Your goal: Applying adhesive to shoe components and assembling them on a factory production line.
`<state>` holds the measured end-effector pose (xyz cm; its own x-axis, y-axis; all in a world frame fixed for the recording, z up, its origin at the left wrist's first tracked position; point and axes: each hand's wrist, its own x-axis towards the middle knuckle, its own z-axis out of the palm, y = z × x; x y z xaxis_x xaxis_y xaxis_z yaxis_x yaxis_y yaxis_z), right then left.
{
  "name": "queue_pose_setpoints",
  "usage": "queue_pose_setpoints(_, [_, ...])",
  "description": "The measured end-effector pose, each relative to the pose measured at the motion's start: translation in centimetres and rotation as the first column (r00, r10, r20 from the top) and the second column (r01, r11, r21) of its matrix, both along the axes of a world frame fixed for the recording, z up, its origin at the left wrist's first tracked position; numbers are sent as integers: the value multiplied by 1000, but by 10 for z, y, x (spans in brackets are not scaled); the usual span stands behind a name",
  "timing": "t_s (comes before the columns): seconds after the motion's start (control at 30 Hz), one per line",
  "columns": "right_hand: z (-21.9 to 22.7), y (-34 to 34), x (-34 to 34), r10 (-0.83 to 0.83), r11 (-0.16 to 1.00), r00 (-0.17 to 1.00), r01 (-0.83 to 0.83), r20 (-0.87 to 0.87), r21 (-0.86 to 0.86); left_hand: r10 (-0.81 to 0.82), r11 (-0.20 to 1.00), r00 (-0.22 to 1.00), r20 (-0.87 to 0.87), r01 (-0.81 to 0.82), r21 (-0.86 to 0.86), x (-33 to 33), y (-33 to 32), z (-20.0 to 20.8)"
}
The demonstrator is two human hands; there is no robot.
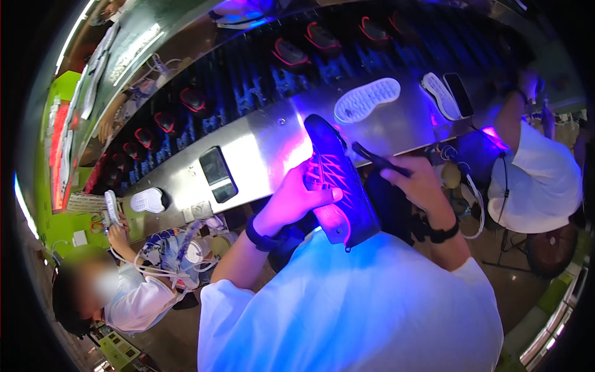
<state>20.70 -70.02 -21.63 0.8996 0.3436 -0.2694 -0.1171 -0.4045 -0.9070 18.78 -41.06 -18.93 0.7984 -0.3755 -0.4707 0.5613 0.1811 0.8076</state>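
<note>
My left hand is closed around a dark shoe upper with pinkish zigzag lacing, its thumb lying across the side. The upper stands tilted in front of my chest, toe pointing away, under blue and pink light. In my right hand is a slim black tool that looks like a brush, gripped by its handle. Its tip is close to the right side of the upper; whether they touch, I cannot tell. Beyond the upper, a white shoe sole lies on the metal bench.
A conveyor carrying several dark shoe uppers runs behind the bench. A second sole and a phone lie at right. Another phone-like device lies at left. Co-workers sit at left and right.
</note>
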Motion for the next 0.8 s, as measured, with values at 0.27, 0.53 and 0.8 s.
queue_pose_setpoints(0.27, [17, -21, -13, 214, 970, 964, -191, -155, 154, 97, 982, 993, 75, -108, 158, 2, 27, -1])
queue_pose_setpoints(0.53, [31, 8, -1, 82, 985, 898, -7, -432, 171, 150, 987, 986, 70, -153, 50, -6, 30, 5])
queue_pose_setpoints(0.8, [55, -17, -15, 170, 983, 937, -185, -306, -18, 235, 970, 972, 20, -236, 66, -11, 33, -2])
